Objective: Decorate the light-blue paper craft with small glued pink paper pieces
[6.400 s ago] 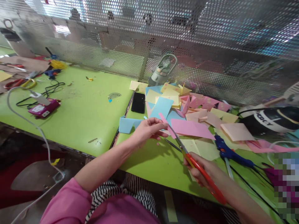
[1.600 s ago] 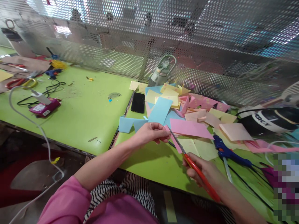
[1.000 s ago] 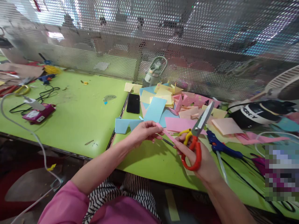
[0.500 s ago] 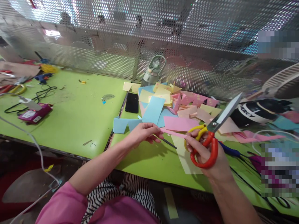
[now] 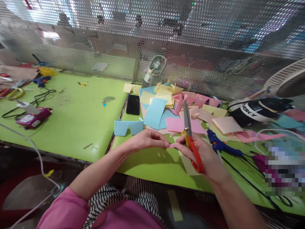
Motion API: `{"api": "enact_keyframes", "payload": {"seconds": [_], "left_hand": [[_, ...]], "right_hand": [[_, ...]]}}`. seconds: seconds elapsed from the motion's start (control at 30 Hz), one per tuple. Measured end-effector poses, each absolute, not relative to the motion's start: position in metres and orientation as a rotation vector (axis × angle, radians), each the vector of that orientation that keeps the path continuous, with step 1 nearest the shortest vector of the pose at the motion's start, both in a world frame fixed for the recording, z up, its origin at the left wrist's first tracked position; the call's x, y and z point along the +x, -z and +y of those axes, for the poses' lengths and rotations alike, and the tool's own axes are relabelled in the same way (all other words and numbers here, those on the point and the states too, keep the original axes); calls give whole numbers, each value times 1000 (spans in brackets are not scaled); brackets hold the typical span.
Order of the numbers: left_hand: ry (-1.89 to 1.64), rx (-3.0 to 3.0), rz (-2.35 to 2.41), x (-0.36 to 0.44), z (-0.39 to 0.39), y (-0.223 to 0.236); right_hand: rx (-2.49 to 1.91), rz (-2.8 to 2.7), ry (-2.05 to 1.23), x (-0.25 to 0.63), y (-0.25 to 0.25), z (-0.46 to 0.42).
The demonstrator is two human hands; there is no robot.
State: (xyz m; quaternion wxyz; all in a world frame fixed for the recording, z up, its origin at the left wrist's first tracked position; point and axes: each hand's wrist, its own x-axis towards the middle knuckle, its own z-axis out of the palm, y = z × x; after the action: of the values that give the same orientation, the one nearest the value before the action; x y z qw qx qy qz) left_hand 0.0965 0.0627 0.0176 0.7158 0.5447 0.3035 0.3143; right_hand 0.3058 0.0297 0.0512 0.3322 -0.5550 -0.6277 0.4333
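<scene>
Head view: left hand's got one end of a pink strip pinched, right hand's pinching the other while also gripping scissors. Strip's between them, over the green table.

pink top w/ short slvs; b/w striped bottoms.

A pink paper strip is held beside scissors (red and yellow handles), blades pointing forward.
</scene>
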Motion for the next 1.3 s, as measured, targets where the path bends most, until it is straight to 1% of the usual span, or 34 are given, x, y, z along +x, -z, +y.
{"api": "enact_keyframes", "payload": {"seconds": [0.2, 0.4, 0.53, 0.73, 0.9, 1.13, 1.3], "left_hand": [[-696, 1152, 660, 98, 65, -16], [-819, 1041, 659, 98, 65, -15], [-949, 836, 559, 100, 65, -15], [-945, 824, 588, 106, 65, -9], [-1030, 927, 627, 105, 64, -11], [-1023, 985, 744, 105, 61, -20], [-1145, 966, 749, 103, 64, -18]], "right_hand": [[-1394, -1567, -1086, 308, -46, 30], [-1410, -1568, -1020, 302, -50, 26], [-1329, -1383, -1001, 288, -46, 24], [-1150, -1106, -1037, 266, -31, 25], [-1188, -1133, -1099, 256, -27, 24], [-1250, -1208, -1099, 254, -27, 25], [-1334, -1269, -1110, 259, -26, 21]]}}
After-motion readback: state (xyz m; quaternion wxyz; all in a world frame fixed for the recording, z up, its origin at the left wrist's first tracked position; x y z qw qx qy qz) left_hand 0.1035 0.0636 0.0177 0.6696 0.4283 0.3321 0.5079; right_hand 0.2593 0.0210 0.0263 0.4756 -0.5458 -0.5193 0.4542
